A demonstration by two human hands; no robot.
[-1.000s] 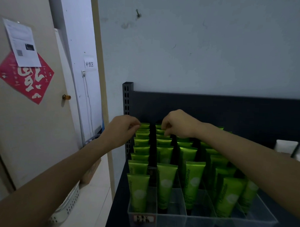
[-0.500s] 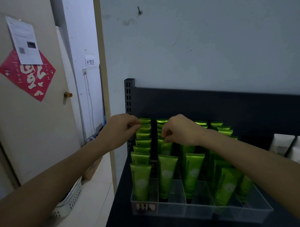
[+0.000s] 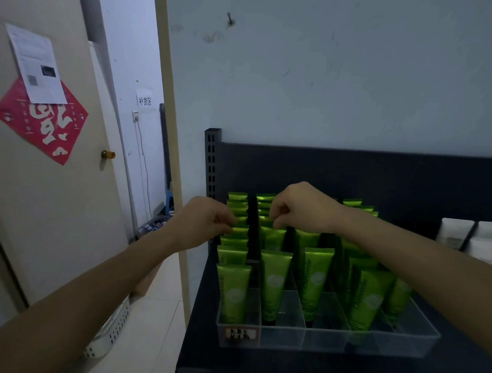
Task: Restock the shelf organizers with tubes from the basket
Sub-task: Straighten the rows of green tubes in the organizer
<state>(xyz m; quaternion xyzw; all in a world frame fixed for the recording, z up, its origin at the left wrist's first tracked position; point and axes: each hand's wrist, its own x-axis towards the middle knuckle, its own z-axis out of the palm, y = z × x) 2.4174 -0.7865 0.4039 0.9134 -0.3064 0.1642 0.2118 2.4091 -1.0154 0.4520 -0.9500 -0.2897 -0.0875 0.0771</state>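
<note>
Clear organizer [image 3: 328, 340] holds upright green tubes [image 3: 273, 282] in rows.

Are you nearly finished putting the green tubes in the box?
Mostly, it looks like. The clear organizer already holds rows of green tubes. The left hand and right hand each pinch a tube top in the two left lanes. Some front space looks bare, and what is in the white basket is hidden.
</note>
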